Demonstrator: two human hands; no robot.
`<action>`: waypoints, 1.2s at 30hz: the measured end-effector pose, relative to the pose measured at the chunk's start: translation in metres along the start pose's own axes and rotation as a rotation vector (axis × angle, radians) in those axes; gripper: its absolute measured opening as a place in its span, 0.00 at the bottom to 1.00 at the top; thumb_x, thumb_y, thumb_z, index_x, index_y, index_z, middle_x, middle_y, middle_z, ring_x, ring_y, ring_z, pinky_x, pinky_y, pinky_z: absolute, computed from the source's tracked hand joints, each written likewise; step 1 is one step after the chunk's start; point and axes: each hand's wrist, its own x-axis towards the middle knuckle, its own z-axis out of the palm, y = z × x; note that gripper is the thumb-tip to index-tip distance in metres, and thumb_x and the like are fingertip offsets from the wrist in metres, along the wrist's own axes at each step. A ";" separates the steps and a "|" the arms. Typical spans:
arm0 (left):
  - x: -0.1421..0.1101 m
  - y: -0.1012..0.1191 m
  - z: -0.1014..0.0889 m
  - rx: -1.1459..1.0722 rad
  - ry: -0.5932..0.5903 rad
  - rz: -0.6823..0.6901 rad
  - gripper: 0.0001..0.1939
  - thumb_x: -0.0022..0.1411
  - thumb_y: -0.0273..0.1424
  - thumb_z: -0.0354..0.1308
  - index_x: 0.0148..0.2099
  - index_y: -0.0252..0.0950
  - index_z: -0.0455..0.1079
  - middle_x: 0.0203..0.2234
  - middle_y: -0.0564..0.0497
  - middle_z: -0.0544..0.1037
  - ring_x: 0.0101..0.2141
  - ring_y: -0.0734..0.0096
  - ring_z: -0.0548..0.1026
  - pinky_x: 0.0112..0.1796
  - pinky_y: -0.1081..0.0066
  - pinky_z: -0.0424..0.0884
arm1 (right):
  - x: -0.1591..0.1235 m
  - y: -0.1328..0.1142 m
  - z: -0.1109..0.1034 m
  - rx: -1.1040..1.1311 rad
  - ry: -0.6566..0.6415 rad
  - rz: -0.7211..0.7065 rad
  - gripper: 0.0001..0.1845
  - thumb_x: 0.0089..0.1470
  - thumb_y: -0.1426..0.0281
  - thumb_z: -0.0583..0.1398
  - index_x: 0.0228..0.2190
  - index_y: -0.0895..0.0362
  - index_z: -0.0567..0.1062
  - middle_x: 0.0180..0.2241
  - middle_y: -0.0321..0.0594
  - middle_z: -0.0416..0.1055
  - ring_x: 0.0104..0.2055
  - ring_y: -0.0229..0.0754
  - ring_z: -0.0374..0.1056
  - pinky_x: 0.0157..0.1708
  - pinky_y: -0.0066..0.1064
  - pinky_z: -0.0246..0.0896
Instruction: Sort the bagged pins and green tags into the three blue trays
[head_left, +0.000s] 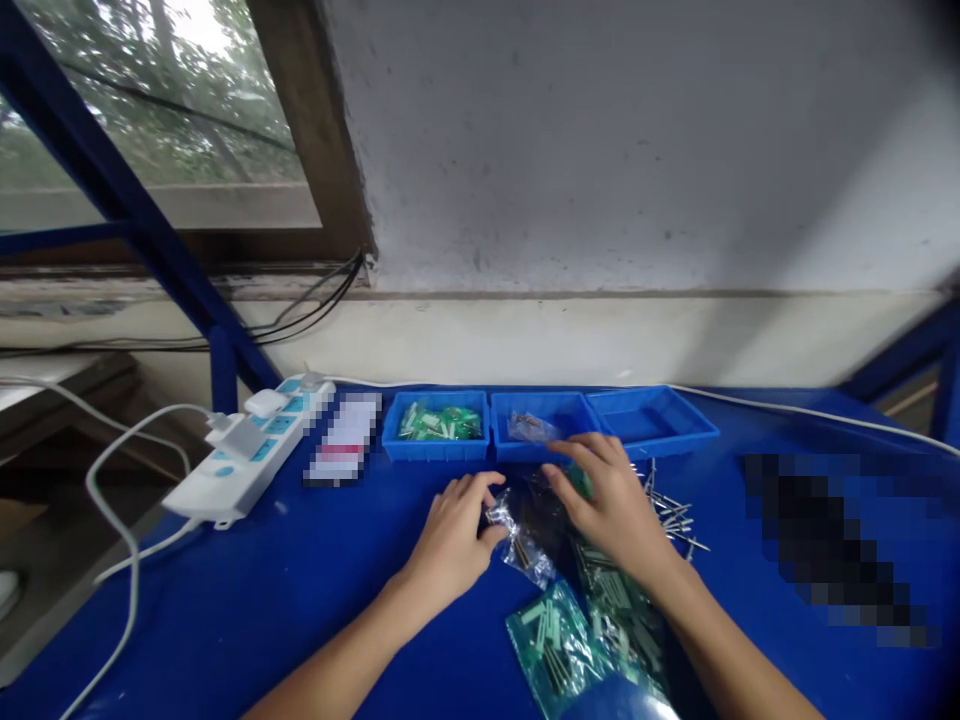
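My left hand has its thumb and fingers curled round the edge of a small clear plastic bag with thin metal pieces inside. My right hand is open, thumb and fingers apart, just right of that bag and over a dark see-through patch of plastic. Under and below the right hand lie green plastic bags holding pale strips and metal pins. Loose silvery metal rods lie in a pile to the right of this hand, which partly hides them.
Three blue trays line the back: one with green packets, one with a clear bag, and a right-hand tray. A white power strip with cables and a blurred phone-like object are left. A blurred dark object lies right.
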 end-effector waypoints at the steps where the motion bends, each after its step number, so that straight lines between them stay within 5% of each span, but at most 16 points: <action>1: 0.002 -0.002 -0.001 -0.066 0.029 -0.019 0.20 0.53 0.21 0.56 0.48 0.40 0.65 0.31 0.52 0.71 0.35 0.66 0.70 0.37 0.67 0.65 | -0.001 -0.009 0.002 0.054 -0.034 0.003 0.14 0.57 0.64 0.54 0.41 0.55 0.73 0.37 0.45 0.68 0.42 0.48 0.62 0.43 0.42 0.57; 6: 0.010 -0.005 -0.015 -0.272 0.249 0.044 0.03 0.58 0.25 0.53 0.34 0.36 0.67 0.28 0.53 0.68 0.27 0.74 0.68 0.30 0.74 0.65 | -0.008 -0.040 0.008 0.363 -0.268 0.178 0.16 0.58 0.59 0.51 0.32 0.56 0.73 0.27 0.39 0.69 0.31 0.42 0.64 0.33 0.34 0.57; 10: 0.005 0.004 -0.020 -0.248 0.307 0.214 0.07 0.60 0.23 0.50 0.32 0.37 0.67 0.33 0.51 0.67 0.33 0.72 0.70 0.36 0.72 0.67 | -0.009 -0.045 0.012 0.762 -0.420 0.488 0.24 0.57 0.52 0.48 0.25 0.57 0.69 0.19 0.33 0.61 0.21 0.35 0.56 0.21 0.27 0.49; 14: -0.001 0.010 -0.017 -0.182 0.145 0.266 0.07 0.59 0.22 0.51 0.35 0.38 0.68 0.40 0.49 0.66 0.44 0.67 0.68 0.46 0.67 0.65 | -0.009 -0.039 0.017 1.011 -0.333 0.572 0.18 0.53 0.55 0.56 0.25 0.57 0.68 0.21 0.31 0.59 0.23 0.33 0.54 0.23 0.25 0.49; 18: -0.001 0.011 -0.017 -0.171 0.037 0.168 0.06 0.58 0.29 0.55 0.39 0.40 0.69 0.44 0.47 0.65 0.49 0.63 0.65 0.49 0.64 0.62 | -0.005 -0.029 0.020 0.967 -0.174 0.681 0.15 0.49 0.58 0.60 0.26 0.58 0.70 0.22 0.32 0.61 0.23 0.32 0.55 0.24 0.25 0.50; 20: 0.001 0.012 -0.018 -0.257 -0.016 0.080 0.08 0.60 0.36 0.53 0.38 0.39 0.70 0.40 0.48 0.67 0.43 0.64 0.68 0.43 0.66 0.65 | -0.003 -0.026 0.017 0.846 -0.074 0.618 0.15 0.50 0.58 0.60 0.26 0.58 0.71 0.22 0.33 0.63 0.23 0.34 0.56 0.24 0.26 0.51; 24: 0.004 0.013 -0.020 -0.668 -0.146 -0.233 0.25 0.64 0.48 0.40 0.35 0.34 0.71 0.29 0.49 0.71 0.27 0.73 0.66 0.27 0.74 0.62 | -0.006 -0.033 0.009 0.602 -0.041 0.214 0.10 0.54 0.64 0.57 0.27 0.55 0.75 0.29 0.39 0.67 0.32 0.40 0.64 0.32 0.31 0.59; 27: 0.005 0.013 -0.020 -0.810 -0.139 -0.337 0.22 0.61 0.47 0.48 0.32 0.33 0.69 0.24 0.52 0.69 0.23 0.76 0.64 0.24 0.76 0.58 | -0.013 -0.041 0.006 0.457 -0.081 -0.009 0.08 0.55 0.68 0.56 0.33 0.52 0.76 0.37 0.43 0.66 0.42 0.45 0.63 0.41 0.38 0.60; 31: 0.007 0.011 -0.023 -0.616 0.014 -0.141 0.12 0.61 0.38 0.52 0.33 0.35 0.68 0.24 0.55 0.69 0.25 0.75 0.66 0.27 0.75 0.61 | -0.016 -0.042 0.007 0.338 -0.104 0.012 0.09 0.53 0.66 0.58 0.37 0.51 0.76 0.43 0.45 0.64 0.48 0.49 0.59 0.46 0.45 0.57; 36: 0.002 0.011 -0.022 -0.164 0.258 0.287 0.04 0.62 0.29 0.54 0.39 0.38 0.69 0.32 0.51 0.74 0.35 0.70 0.71 0.37 0.70 0.65 | -0.005 -0.041 0.001 0.588 -0.194 0.404 0.20 0.56 0.56 0.53 0.23 0.57 0.73 0.27 0.39 0.65 0.31 0.40 0.62 0.34 0.33 0.58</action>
